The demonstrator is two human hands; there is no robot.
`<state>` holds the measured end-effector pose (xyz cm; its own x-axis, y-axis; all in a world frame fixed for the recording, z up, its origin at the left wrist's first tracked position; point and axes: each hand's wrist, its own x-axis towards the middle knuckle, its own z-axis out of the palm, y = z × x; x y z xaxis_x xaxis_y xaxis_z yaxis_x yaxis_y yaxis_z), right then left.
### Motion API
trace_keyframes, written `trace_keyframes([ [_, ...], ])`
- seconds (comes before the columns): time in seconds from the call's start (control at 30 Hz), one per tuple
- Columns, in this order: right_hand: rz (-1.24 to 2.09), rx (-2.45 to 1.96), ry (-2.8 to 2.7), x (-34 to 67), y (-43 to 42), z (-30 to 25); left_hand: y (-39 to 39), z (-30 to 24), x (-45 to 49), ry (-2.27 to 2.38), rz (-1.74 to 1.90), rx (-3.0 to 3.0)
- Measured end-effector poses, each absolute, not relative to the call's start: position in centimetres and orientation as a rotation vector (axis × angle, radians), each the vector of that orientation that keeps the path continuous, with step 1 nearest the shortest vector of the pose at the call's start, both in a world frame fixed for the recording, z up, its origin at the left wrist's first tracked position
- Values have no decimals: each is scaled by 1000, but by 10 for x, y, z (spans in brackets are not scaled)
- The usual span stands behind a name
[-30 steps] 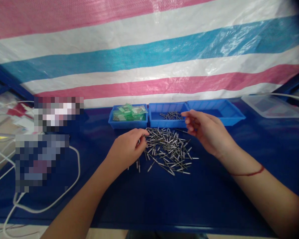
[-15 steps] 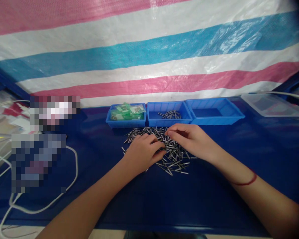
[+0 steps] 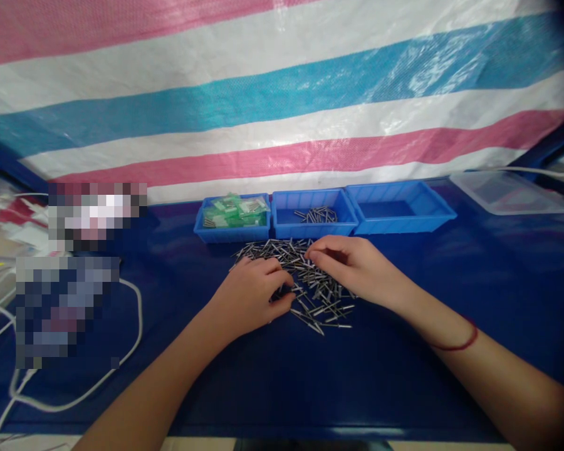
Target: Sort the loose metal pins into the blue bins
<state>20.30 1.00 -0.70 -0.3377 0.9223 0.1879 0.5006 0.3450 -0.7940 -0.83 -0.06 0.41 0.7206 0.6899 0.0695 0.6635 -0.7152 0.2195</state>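
A loose heap of thin metal pins that look like blind rivets [image 3: 326, 294] lies on the blue tabletop in front of me. At its left side rests my left hand [image 3: 254, 291], palm down, its fingers curved and the thumb apart from them; I see nothing gripped there. Over the right part of the heap, the thumb and forefinger of my right hand [image 3: 357, 266] are pinched together. Whatever is between those fingertips is too small to make out. Behind the heap, the middle blue bin [image 3: 289, 228] has a small pile of similar rivets [image 3: 320, 215] inside.
Green-and-clear packets [image 3: 235, 212] fill the left blue bin [image 3: 230, 235]. The right blue bin [image 3: 404, 223] adjoins the middle one. A clear plastic lid [image 3: 512, 194] lies at the far right. A white cable [image 3: 140, 313] loops on the left, and a striped sheet [image 3: 282, 106] hangs behind.
My left hand has moved left and slightly down, with more of the heap's middle now showing. The right hand keeps its pinch, nearly in place. The view has shifted a little.
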Motion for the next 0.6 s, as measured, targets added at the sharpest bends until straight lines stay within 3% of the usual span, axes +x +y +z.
trace_keyframes([
  [0.6,853,-1237,-2006,200,6,-4,2,0,0,1184,171,2706],
])
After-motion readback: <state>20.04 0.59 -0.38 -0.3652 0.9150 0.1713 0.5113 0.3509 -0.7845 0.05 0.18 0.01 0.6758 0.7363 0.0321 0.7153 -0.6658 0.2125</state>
